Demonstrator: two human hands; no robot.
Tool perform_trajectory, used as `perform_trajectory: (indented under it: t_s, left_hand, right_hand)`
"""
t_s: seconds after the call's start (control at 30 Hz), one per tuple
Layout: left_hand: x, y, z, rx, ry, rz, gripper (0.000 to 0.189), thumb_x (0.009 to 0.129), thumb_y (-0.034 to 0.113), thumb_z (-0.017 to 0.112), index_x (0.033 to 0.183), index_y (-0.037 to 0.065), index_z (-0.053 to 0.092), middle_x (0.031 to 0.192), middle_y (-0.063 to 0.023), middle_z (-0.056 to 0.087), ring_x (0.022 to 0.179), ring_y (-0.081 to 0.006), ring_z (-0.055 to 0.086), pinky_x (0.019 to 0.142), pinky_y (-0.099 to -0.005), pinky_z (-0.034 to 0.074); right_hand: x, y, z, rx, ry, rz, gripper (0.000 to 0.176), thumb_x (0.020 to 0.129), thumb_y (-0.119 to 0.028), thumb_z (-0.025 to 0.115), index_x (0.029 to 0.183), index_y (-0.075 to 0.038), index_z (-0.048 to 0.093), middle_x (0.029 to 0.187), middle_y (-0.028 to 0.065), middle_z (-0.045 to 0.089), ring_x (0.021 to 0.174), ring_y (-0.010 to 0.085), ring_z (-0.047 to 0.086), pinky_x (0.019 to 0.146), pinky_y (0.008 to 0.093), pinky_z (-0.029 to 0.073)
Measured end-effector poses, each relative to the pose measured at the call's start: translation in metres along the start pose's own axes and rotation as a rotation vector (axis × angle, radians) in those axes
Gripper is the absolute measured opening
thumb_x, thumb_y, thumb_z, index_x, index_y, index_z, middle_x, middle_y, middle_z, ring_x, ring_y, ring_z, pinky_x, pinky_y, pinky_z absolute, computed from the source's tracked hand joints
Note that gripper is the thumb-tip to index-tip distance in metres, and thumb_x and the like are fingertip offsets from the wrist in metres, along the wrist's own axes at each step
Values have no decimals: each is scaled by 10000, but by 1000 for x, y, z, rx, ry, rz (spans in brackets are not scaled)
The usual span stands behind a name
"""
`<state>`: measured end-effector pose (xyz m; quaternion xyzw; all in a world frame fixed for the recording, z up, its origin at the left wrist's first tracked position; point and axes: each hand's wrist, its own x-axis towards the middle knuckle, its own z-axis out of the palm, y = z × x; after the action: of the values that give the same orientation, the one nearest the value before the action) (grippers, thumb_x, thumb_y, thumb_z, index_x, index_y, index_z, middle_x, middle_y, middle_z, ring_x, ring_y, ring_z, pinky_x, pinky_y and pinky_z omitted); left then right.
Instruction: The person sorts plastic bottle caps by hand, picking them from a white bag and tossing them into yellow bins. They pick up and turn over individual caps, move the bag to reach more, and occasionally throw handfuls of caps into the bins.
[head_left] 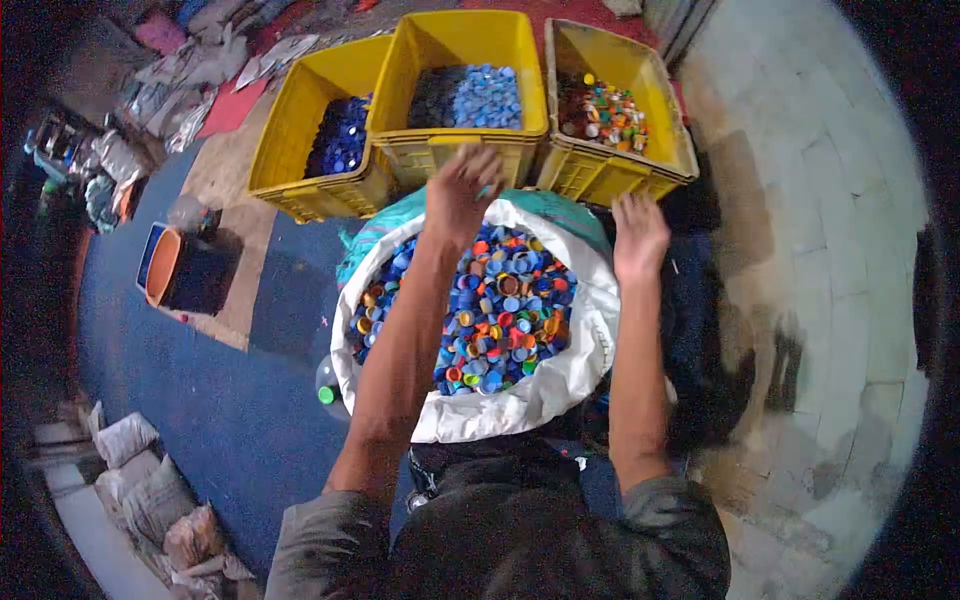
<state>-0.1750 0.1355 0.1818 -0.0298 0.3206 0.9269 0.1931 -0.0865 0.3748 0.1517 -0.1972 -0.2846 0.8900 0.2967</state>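
Note:
My left hand (pixel 465 185) is raised at the front wall of the middle yellow crate (pixel 400 150), its fingers bent and smeared by motion. My right hand (pixel 641 238) hovers over the far right rim of a white sack (pixel 600 345), just before the right yellow crate (pixel 620 182). Its fingers are curled together, and whatever they hold is hidden. Between my arms, the wide-open sack is full of bottle caps (pixel 510 300) in blue, orange, red, yellow and green. My left forearm crosses above them and hides some.
Light blue caps (pixel 488 98) lie in the middle crate, mixed colours in the right one. The left yellow crate (pixel 275 150) holds dark blue caps (pixel 343 135). A bottle with a green cap (pixel 326 395) stands left of the sack. An orange-lined container (pixel 163 265) sits farther left.

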Motion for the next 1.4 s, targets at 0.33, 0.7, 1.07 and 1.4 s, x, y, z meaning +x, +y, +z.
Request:
perform_trajectory:
  t_s: [0.33,0.7,1.07,1.4]
  left_hand:
    - [-208,-86,-209,538,662,24,241,800,167,663,986,42,575,814,1,564,670,-83,482,593,-230,390]
    - [-261,-120,-215,827,719,59,200,823,99,666,975,-5,586,805,-3,578,749,-80,524,664,-235,431]
    - [-242,-125,-230,1034,768,176,283,779,101,686,1012,6,556,833,-74,635,682,-131,577,641,-282,471]
    - [-219,-103,-187,1767,475,239,443,694,119,675,1105,46,524,882,-131,638,862,-339,511,757,-430,402]
  right_hand:
    - [-198,122,-121,-1500,-705,-131,411,779,-151,673,1148,-46,525,893,87,643,856,275,613,855,403,439]
    - [-215,161,-125,-1666,-852,-468,564,740,-156,707,1232,-43,456,949,31,662,966,287,504,867,419,375]
    - [-212,173,-128,-1689,-902,-271,579,789,-135,662,1310,-82,415,938,75,662,1002,348,544,912,479,359]
    - [-210,134,-124,-1027,-469,113,505,764,-18,662,1229,-10,466,1031,85,579,892,177,569,818,297,463]
